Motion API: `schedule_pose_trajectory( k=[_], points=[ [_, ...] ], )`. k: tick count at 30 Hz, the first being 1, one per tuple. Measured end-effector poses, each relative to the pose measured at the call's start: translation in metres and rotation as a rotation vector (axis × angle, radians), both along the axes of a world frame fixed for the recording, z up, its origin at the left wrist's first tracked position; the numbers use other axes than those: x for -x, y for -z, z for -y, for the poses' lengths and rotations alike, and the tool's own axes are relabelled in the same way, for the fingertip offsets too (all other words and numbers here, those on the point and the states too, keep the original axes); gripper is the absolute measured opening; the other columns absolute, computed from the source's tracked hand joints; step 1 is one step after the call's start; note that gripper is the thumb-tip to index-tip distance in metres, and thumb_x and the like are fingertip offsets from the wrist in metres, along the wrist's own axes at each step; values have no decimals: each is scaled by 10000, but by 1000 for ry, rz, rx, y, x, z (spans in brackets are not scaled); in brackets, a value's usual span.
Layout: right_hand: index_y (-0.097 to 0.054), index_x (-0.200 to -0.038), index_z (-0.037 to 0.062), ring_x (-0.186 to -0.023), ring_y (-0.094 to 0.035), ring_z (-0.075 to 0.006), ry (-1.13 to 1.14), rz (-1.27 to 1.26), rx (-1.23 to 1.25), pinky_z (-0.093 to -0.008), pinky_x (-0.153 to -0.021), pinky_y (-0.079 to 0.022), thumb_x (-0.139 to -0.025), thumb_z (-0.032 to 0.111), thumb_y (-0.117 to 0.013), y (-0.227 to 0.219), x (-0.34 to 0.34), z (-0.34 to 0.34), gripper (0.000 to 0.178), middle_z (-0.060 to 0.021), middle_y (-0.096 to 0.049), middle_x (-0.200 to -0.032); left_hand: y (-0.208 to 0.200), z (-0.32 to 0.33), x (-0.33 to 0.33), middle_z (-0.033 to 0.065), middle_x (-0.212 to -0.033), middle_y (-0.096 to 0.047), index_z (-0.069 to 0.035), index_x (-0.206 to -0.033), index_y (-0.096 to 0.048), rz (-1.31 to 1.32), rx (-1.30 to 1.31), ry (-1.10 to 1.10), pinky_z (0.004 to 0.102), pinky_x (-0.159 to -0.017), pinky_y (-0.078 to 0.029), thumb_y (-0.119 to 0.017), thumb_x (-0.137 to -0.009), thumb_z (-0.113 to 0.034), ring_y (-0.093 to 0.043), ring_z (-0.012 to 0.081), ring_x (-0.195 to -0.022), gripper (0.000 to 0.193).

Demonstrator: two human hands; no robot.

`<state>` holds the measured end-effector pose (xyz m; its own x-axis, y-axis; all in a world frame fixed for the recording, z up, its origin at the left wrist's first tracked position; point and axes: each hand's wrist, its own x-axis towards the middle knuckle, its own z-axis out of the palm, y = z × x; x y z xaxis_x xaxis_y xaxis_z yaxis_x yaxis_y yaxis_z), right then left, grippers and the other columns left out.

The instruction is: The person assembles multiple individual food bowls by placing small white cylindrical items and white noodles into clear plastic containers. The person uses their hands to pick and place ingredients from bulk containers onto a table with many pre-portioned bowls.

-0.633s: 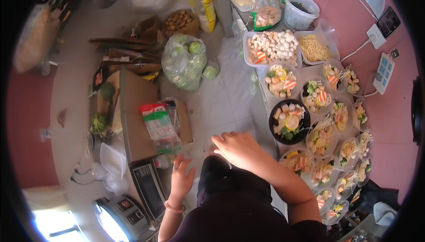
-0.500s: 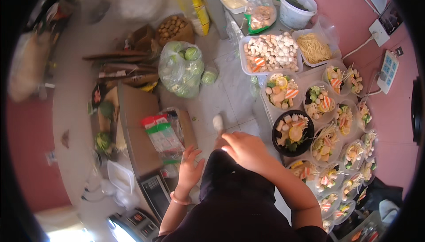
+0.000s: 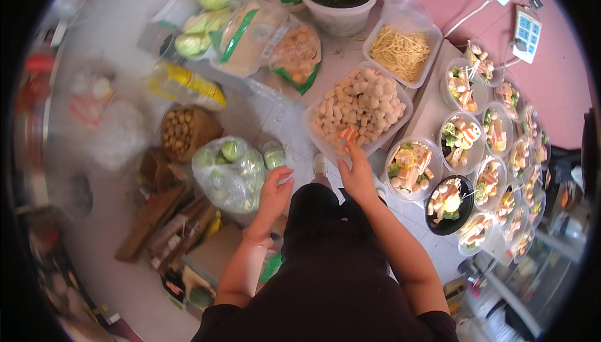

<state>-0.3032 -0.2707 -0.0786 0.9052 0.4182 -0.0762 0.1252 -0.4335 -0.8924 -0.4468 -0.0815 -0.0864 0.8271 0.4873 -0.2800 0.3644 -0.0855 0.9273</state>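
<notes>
My right hand (image 3: 357, 178) reaches forward to the near edge of a clear plastic tub (image 3: 400, 117) heaped with pale meatballs and short chunks. Its fingers are apart, and one fingertip is close to an orange-and-white striped piece (image 3: 348, 134) in the tub; whether it touches cannot be made out. My left hand (image 3: 274, 195) hangs in the air with loosely bent, spread fingers and nothing in it. Nearest to it is a clear bag of green cabbages (image 3: 228, 176). Right of the tub stand several bowls of mixed food, among them a clear bowl (image 3: 410, 170) and a black bowl (image 3: 449, 205).
Behind the tub are a container of yellow strips (image 3: 400, 54), a white bucket of dark greens (image 3: 338, 1) and a bagged food pack (image 3: 295, 54). Potatoes (image 3: 178, 130) fill a paper bag on the floor. A power strip (image 3: 526, 34) hangs on the pink wall.
My view has turned and moved toward the tub. My right hand has gone from over my legs to the tub's edge, fingers stretching out. My left hand stays raised and empty.
</notes>
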Motion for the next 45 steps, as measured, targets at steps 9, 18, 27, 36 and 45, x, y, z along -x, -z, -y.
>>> schedule_pose_trajectory(
  k=[9, 18, 27, 36, 45],
  points=[
    [-472, -1314, -16, -1098, -535, -445, 290, 168, 199, -480, -901, -471, -877, 15, -497, 83, -63, -49, 440, -240, -508, -1276, 37, -58, -60, 56, -1204, -555, -59, -1156, -594, -65, 192, 212, 290, -847, -508, -636, -888, -26, -574, 178, -1102, 274],
    [-528, -1105, 78, -890, -622, -423, 329, -7, 548, -530, -704, -508, -848, 182, -647, 52, -67, -74, 301, -195, -542, -1142, 40, -67, -78, 69, -1198, -549, -46, -1146, -589, -110, 209, 324, 311, -856, -529, -630, -887, -16, -583, 188, -1092, 264],
    [-567, -1037, 56, -650, -617, -286, 584, -286, 23, -374, -588, -472, -875, 140, -635, 37, -19, -22, 195, -127, -631, -761, 34, -55, -112, 87, -1228, -568, -18, -1246, -533, -235, 434, 355, 293, -955, -456, -586, -942, -47, -569, 177, -1135, 310],
    [-579, -1131, 65, -613, -668, -275, 98, 235, 861, -395, -550, -543, -822, 57, -570, 24, -41, -27, 309, -105, -607, -1089, 34, -42, -121, 85, -1221, -559, -14, -1257, -522, -222, 556, 327, 275, -920, -461, -582, -947, -56, -577, 163, -1104, 319],
    [-547, -1007, 56, -591, -682, -230, 79, 260, 1092, -343, -449, -542, -830, 107, -576, 62, -54, -51, 186, -91, -538, -989, 27, -40, -124, 73, -1149, -602, -22, -1241, -539, -264, 594, 303, 262, -905, -462, -583, -947, -73, -581, 142, -1067, 302]
  ],
)
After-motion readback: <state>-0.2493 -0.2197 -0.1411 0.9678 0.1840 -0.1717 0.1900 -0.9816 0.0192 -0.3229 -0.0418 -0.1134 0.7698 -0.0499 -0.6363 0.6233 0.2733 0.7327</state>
